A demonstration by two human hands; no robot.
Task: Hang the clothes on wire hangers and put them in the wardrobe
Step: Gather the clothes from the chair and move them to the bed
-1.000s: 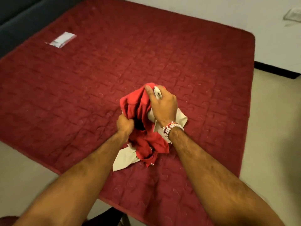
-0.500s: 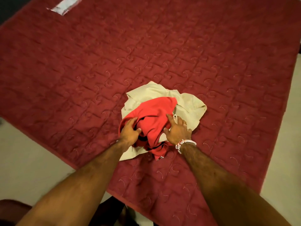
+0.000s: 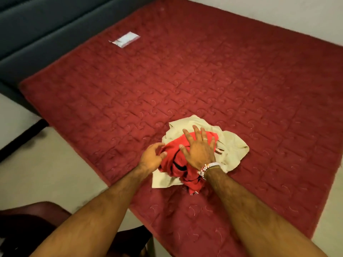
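1. Red garment (image 3: 171, 154) is down! A second ago the whole bundle was up in the air, clutched in both fists; now it sits on the maroon quilted mattress (image 3: 204, 71), near the corner closest to the person, with the cream garment (image 3: 232, 145) spread underneath it.
2. Right hand (image 3: 198, 149) has let go of its grip and lies flat on top of the red cloth, fingers straight and fanned wide, pressing the heap down.
3. Left hand (image 3: 151, 157) is at the left edge of the red cloth, fingers curled. Whether it is pinching the hem or just brushing it, the motion blur will not let anyone say.
4. What that means: the pile looks parked and ready for sorting, so the likely next job is peeling one piece off the other. No wire hanger and no wardrobe are in shot (so the hanging proper has not begun).
5. Writing check: a white label (image 3: 124, 39) lies on the far left of the mattress, well apart from the clothes, but its print is too small and smeared to read. The red cloth shows dark trim and no legible brand.
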